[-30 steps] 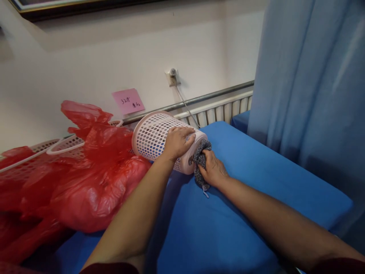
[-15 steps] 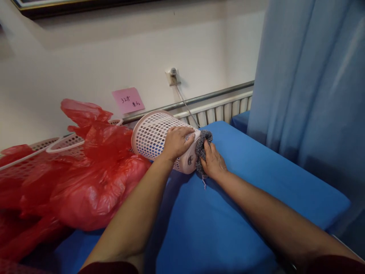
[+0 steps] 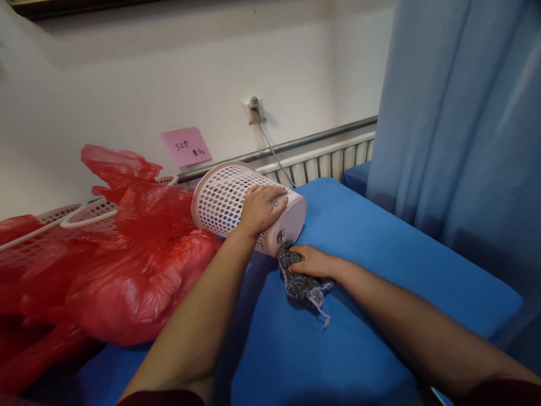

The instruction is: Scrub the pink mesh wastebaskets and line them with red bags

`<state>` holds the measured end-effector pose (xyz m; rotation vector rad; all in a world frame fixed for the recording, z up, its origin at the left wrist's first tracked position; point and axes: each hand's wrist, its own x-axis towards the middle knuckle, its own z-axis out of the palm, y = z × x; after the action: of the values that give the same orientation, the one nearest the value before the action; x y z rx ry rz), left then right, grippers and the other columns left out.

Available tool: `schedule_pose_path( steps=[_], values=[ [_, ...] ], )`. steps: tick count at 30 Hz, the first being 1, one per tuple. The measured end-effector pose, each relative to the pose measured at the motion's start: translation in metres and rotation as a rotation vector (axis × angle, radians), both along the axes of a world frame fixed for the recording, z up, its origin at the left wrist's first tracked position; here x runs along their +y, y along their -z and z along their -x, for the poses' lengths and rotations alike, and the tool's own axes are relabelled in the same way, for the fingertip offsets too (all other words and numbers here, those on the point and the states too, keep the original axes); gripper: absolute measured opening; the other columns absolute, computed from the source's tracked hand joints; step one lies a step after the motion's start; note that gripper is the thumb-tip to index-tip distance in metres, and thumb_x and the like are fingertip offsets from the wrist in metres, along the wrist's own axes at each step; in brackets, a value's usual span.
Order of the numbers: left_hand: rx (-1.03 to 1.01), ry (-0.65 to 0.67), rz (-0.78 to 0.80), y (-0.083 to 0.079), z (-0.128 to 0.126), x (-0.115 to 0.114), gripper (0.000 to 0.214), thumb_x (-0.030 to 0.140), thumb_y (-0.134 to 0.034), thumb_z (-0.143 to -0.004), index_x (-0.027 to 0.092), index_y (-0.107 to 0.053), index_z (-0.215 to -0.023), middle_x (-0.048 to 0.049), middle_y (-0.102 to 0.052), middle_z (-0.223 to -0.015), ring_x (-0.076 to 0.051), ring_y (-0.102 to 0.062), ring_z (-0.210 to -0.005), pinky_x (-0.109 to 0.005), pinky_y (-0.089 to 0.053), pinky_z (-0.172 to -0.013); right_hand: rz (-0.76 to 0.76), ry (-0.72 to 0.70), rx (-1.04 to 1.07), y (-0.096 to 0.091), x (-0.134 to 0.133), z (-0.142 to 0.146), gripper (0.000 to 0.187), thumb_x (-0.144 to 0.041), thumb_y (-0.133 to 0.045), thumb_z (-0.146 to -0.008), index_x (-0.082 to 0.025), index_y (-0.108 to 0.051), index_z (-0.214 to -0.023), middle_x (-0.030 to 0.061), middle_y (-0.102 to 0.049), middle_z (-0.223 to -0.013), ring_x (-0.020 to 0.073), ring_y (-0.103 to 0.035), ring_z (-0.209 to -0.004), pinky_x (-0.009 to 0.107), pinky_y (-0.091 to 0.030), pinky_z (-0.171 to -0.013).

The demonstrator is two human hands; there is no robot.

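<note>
A pale pink perforated wastebasket (image 3: pixel 220 204) lies on its side on a blue-covered bed (image 3: pixel 359 270), its closed base facing right. My left hand (image 3: pixel 262 211) presses down on its side near the base, fingers curved over the wall and holding it. In my right hand (image 3: pixel 311 263) is a bunched dark grey knitted cloth (image 3: pixel 298 282) with a light purple fringe and a loose string. The cloth touches the lower rim of the base, by a small dark label (image 3: pixel 280 237). My right fingertips are partly sunk in the cloth.
Red plastic bags (image 3: pixel 127 293) fill the left side, with another perforated basket (image 3: pixel 67 213) among them. Behind the bed are a metal rail (image 3: pixel 325 137), a radiator (image 3: pixel 313 169) and a plugged-in socket (image 3: pixel 253 110). A blue curtain (image 3: pixel 439 124) hangs at right.
My right hand has slid the cloth from the middle of the base down to its lower rim, and the base now shows. My left hand stays on the wastebasket.
</note>
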<state>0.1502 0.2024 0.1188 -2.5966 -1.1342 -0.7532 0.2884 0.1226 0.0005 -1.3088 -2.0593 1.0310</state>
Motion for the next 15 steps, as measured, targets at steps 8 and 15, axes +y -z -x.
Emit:
schedule_pose_path(
  steps=[8,15],
  values=[
    [-0.010,0.000,-0.001,0.001,0.002,-0.001,0.033,0.037,-0.049,-0.094,0.024,-0.073,-0.110,-0.0026,-0.075,-0.118,-0.024,-0.065,-0.115,-0.046,-0.037,-0.105,0.391,-0.132,0.817,-0.020,-0.007,-0.028,0.041,-0.034,-0.072,-0.065,-0.018,-0.068,-0.102,0.0002,-0.071,-0.085,0.0164,-0.065,-0.073,0.029,-0.051,-0.072],
    [-0.001,-0.009,-0.003,0.002,0.005,-0.004,0.033,0.038,-0.049,-0.094,0.025,-0.073,-0.112,-0.0015,-0.075,-0.119,-0.024,-0.064,-0.116,-0.045,-0.036,-0.106,0.145,0.423,0.749,-0.016,0.025,-0.067,0.042,-0.039,-0.066,-0.071,-0.016,-0.066,-0.107,0.0064,-0.073,-0.091,0.0218,-0.068,-0.078,0.035,-0.055,-0.075]
  ],
)
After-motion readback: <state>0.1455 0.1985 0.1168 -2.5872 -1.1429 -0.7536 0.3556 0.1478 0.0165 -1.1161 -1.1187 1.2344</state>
